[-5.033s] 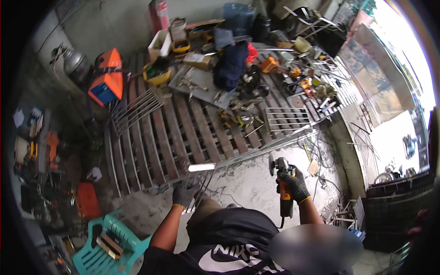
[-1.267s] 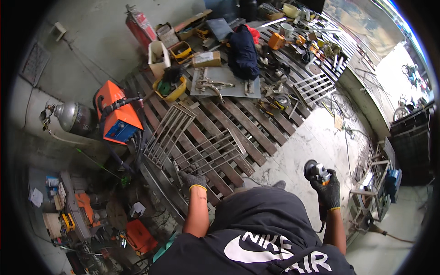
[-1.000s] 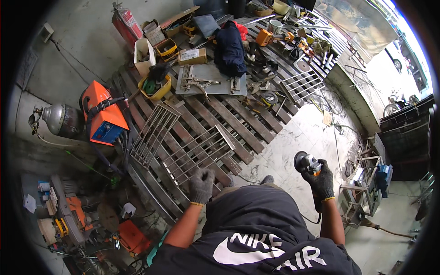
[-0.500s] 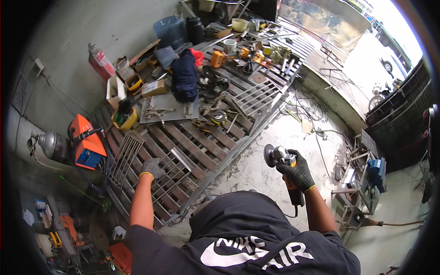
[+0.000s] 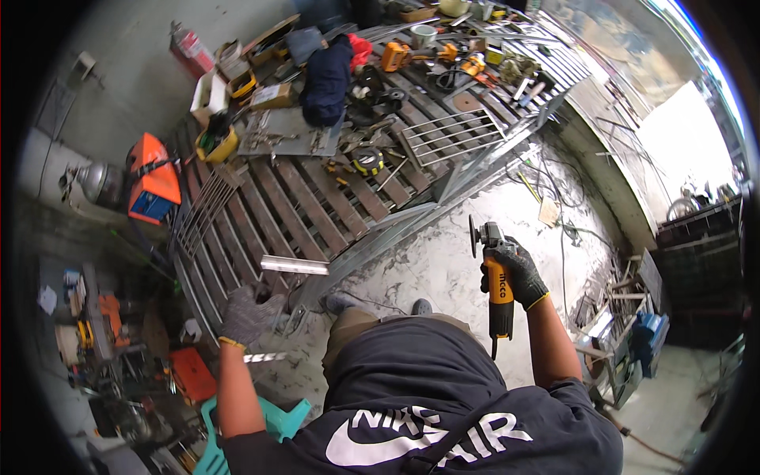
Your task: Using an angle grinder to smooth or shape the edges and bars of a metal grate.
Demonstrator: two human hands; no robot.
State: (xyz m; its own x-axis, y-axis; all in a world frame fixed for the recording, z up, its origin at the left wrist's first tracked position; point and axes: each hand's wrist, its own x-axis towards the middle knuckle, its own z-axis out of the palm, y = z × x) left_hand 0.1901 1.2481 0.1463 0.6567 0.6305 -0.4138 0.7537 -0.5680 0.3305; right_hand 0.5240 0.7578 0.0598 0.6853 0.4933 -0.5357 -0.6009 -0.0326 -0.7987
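In my right hand (image 5: 518, 273), wearing a dark grey glove, is a yellow-and-black angle grinder (image 5: 500, 289). The grinder stands upright, its disc (image 5: 474, 236) facing left, over the floor beside the slatted metal bench. A lighter grey glove covers my left hand (image 5: 252, 314), closed on a small metal grille. The grille's bright flat bar (image 5: 294, 265) shows beyond the hand, and another pale bar (image 5: 265, 358) shows nearer me. Its middle is partly hidden by the hand and blurred. Two other grilles lie on the bench: a dark one (image 5: 207, 207) at left and a lighter one (image 5: 455, 136) at right.
Pliers, a tape measure (image 5: 367, 161), dark blue cloth (image 5: 326, 83) and power tools crowd the slatted bench (image 5: 305, 214). An orange machine (image 5: 153, 180) and gas cylinder stand left. A green plastic stool (image 5: 281, 418) is close by my left arm. Cables (image 5: 546, 178) trail over the floor.
My left hand has drawn the small grille off the slats toward me and tilted it. The grinder has turned more upright in my right hand. My view has shifted, bringing the stool into sight.
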